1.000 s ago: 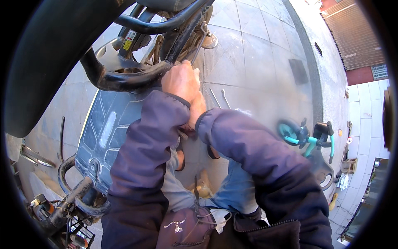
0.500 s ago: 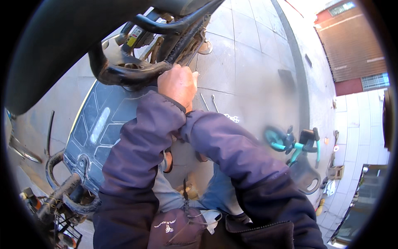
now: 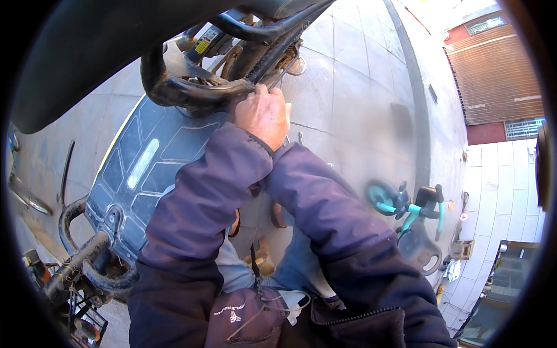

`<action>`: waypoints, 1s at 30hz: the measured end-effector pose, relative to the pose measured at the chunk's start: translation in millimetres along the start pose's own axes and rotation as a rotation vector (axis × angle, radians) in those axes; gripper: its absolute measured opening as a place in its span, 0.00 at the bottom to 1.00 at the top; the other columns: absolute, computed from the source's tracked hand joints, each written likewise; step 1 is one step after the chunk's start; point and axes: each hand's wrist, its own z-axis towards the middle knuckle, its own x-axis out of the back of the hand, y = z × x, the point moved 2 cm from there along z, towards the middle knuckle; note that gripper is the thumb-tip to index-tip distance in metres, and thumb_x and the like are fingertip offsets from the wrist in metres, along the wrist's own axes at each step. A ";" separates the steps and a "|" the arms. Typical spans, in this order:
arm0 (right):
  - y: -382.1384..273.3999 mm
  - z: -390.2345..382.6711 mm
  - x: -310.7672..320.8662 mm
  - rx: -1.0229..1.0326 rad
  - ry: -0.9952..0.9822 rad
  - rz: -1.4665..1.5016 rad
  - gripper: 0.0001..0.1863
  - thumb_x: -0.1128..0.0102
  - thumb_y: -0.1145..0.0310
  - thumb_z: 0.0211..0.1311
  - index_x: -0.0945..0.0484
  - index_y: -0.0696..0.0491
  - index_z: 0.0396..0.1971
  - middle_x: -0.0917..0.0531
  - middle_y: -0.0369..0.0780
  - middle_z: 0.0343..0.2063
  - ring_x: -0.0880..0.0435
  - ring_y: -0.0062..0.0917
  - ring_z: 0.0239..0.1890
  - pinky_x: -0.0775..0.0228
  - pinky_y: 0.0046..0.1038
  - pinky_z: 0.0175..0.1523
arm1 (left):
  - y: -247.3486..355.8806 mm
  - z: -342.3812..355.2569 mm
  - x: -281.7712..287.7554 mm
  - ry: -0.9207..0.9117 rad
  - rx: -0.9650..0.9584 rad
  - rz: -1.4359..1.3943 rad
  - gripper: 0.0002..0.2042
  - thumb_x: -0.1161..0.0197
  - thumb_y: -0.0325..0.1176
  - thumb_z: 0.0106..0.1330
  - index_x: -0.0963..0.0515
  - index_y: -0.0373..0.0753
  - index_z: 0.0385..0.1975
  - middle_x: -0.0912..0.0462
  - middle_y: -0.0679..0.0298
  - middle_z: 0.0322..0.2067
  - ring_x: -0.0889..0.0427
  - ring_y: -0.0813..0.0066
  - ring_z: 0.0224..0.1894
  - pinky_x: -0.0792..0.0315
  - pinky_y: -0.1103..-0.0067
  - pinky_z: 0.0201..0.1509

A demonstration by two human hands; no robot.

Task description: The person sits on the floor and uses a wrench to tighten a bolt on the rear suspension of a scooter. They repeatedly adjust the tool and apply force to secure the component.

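My left hand (image 3: 264,116) is curled around the black tubular rack (image 3: 191,93) of a scooter, just below its black seat (image 3: 87,46). My right sleeve (image 3: 325,203) runs up under the left wrist, and the right hand itself is hidden behind it. Both arms are in dark purple-blue jacket sleeves. The scooter's dark panelled footboard (image 3: 145,162) lies below and left of my hands.
A small teal child's bike (image 3: 406,209) stands on the grey paving slabs (image 3: 360,87) to the right. Black handlebars with cables (image 3: 75,267) sit at the lower left. A building with a brown shutter (image 3: 493,69) is at the far right.
My left hand stays on the rack at nearly the same spot. The view has shifted, so the teal bike now sits further left and the footboard shows more.
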 end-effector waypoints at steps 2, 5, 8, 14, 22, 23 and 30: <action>1.4 0.5 1.3 0.000 0.009 -0.013 0.16 0.48 0.60 0.65 0.21 0.58 0.39 0.17 0.46 0.31 0.17 0.37 0.35 0.28 0.37 0.39 | 0.7 0.0 -0.6 -0.033 0.003 -0.002 0.13 0.36 0.38 0.60 0.25 0.34 0.33 0.22 0.49 0.36 0.19 0.50 0.38 0.24 0.62 0.40; 4.9 -1.3 2.3 -0.004 0.021 -0.029 0.16 0.48 0.60 0.65 0.21 0.58 0.39 0.17 0.46 0.31 0.17 0.37 0.35 0.28 0.37 0.39 | 2.2 -1.2 -5.4 -0.016 -0.010 0.002 0.13 0.37 0.38 0.61 0.25 0.34 0.34 0.23 0.48 0.36 0.19 0.50 0.38 0.24 0.62 0.40; 6.1 -3.8 -0.7 -0.002 0.022 -0.019 0.16 0.48 0.60 0.65 0.21 0.58 0.39 0.17 0.47 0.31 0.17 0.37 0.35 0.28 0.37 0.39 | 2.3 -3.7 -1.6 -0.019 -0.021 0.026 0.13 0.37 0.38 0.61 0.25 0.34 0.34 0.23 0.48 0.37 0.19 0.50 0.38 0.24 0.62 0.40; 12.6 -15.3 -4.6 0.006 0.069 -0.030 0.16 0.48 0.60 0.65 0.21 0.58 0.40 0.17 0.48 0.31 0.17 0.38 0.36 0.28 0.38 0.39 | 1.8 0.1 -7.3 0.048 0.046 0.054 0.13 0.37 0.39 0.61 0.25 0.35 0.36 0.24 0.50 0.36 0.19 0.50 0.38 0.24 0.62 0.40; 20.4 -41.0 -9.4 -0.012 0.085 -0.036 0.17 0.48 0.60 0.65 0.22 0.59 0.40 0.17 0.49 0.32 0.17 0.40 0.36 0.27 0.38 0.40 | -20.8 -33.2 -20.3 0.045 0.403 -0.192 0.26 0.42 0.49 0.63 0.27 0.32 0.52 0.21 0.45 0.44 0.23 0.48 0.50 0.31 0.65 0.56; 22.3 -49.1 -7.8 -0.015 0.078 -0.045 0.17 0.48 0.60 0.65 0.22 0.59 0.40 0.17 0.49 0.32 0.17 0.40 0.36 0.27 0.38 0.40 | -28.4 -32.0 -19.3 -0.066 0.523 -0.329 0.31 0.39 0.52 0.59 0.29 0.29 0.52 0.24 0.43 0.51 0.25 0.49 0.54 0.32 0.65 0.58; 36.4 -73.8 0.9 -0.038 0.077 -0.095 0.17 0.48 0.60 0.65 0.22 0.59 0.40 0.17 0.50 0.32 0.17 0.41 0.37 0.27 0.38 0.40 | -28.1 -29.6 -13.9 -0.140 0.562 -0.454 0.36 0.33 0.55 0.50 0.26 0.25 0.46 0.22 0.44 0.50 0.25 0.50 0.55 0.32 0.68 0.59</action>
